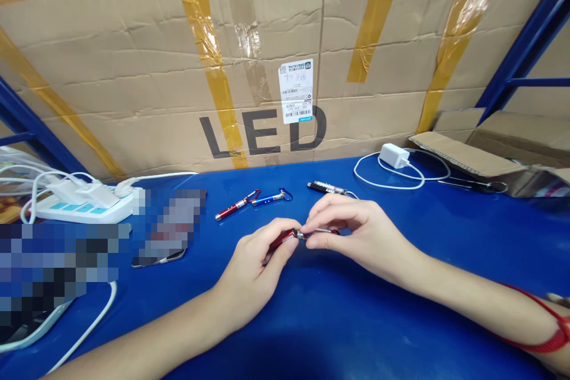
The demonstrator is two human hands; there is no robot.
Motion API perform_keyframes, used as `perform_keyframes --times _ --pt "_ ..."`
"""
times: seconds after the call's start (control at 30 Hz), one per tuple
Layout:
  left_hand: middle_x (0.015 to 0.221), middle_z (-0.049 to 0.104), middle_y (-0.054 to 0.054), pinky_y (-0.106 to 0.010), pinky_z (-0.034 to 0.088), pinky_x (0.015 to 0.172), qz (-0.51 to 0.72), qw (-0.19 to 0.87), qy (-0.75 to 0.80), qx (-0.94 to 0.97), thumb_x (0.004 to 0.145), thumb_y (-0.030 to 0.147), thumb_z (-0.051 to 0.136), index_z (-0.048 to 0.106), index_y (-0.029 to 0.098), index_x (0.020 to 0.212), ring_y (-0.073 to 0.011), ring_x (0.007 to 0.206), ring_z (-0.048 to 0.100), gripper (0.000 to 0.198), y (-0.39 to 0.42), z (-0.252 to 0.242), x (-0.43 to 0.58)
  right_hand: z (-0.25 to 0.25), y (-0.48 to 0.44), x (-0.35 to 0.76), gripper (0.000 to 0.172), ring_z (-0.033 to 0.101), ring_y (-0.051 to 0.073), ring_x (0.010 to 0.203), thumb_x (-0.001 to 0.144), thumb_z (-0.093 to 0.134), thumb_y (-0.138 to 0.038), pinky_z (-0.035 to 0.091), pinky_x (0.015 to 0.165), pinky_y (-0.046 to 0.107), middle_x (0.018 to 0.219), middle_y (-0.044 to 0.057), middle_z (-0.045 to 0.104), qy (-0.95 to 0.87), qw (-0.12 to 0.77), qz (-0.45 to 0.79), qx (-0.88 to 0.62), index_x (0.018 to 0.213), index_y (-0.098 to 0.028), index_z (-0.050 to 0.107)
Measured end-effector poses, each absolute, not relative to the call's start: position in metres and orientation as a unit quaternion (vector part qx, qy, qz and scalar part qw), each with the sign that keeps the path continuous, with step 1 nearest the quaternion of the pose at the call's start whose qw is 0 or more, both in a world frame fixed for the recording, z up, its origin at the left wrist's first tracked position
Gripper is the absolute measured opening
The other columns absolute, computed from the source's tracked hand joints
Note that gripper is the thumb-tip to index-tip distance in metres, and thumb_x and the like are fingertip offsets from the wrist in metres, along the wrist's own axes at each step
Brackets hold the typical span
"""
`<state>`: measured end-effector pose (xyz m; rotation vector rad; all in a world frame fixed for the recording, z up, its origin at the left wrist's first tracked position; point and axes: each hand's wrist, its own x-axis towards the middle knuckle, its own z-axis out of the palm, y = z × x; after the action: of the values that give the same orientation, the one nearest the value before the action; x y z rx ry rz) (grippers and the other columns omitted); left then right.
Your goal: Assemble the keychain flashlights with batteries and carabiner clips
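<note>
My left hand (262, 261) is closed around a red keychain flashlight (285, 238), its silver end sticking out to the right between thumb and forefinger. At that end my right hand (351, 225) pinches, thumb and fingertips together, on the clip (332, 231), which partly shows red under the fingers. Most of the clip is hidden by the right hand. Behind the hands lie another red keychain flashlight (232, 209) with a red clip and a blue one (268, 198) with a blue clip. A black one (327, 187) lies just beyond my right fingers.
A white power strip (80, 211) with plugs and cables stands at the left, near a phone (176, 225) and a blurred-out device (48, 285). A white charger (393, 155) with its cable lies at the back right, beside an open cardboard box (467, 154). A large taped carton (169, 89) closes off the back.
</note>
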<state>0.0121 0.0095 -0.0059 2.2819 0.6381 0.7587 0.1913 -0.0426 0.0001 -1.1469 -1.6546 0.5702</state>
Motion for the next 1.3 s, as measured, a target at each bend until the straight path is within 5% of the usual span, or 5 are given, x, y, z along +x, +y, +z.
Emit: perform_keyframes --times 0.77,1.3 --pt "0.066 0.05 0.003 -0.02 0.038 0.057 0.282 0.339 0.226 0.869 0.092 0.023 0.037 0.054 0.018 0.1 -0.0107 0.057 0.046 0.02 0.0108 -0.006 0.0106 -0.0032 -0.0485 0.1905 0.014 0.061 0.012 0.066 0.077 0.068 -0.024 0.049 0.056 0.023 0.078 0.002 0.068 -0.766 0.474 0.065 -0.429 0.09 -0.02 0.07" --pt "0.066 0.047 0.004 -0.02 0.037 0.058 0.264 0.356 0.224 0.868 0.093 0.024 0.035 0.052 0.019 0.095 -0.0105 0.058 0.045 0.017 0.0121 -0.0071 0.0132 -0.0038 -0.0505 0.1871 0.006 0.061 0.009 0.067 0.078 0.064 -0.013 0.05 0.062 0.018 0.074 0.002 0.068 -0.78 0.472 0.003 -0.41 0.083 -0.015 0.068"
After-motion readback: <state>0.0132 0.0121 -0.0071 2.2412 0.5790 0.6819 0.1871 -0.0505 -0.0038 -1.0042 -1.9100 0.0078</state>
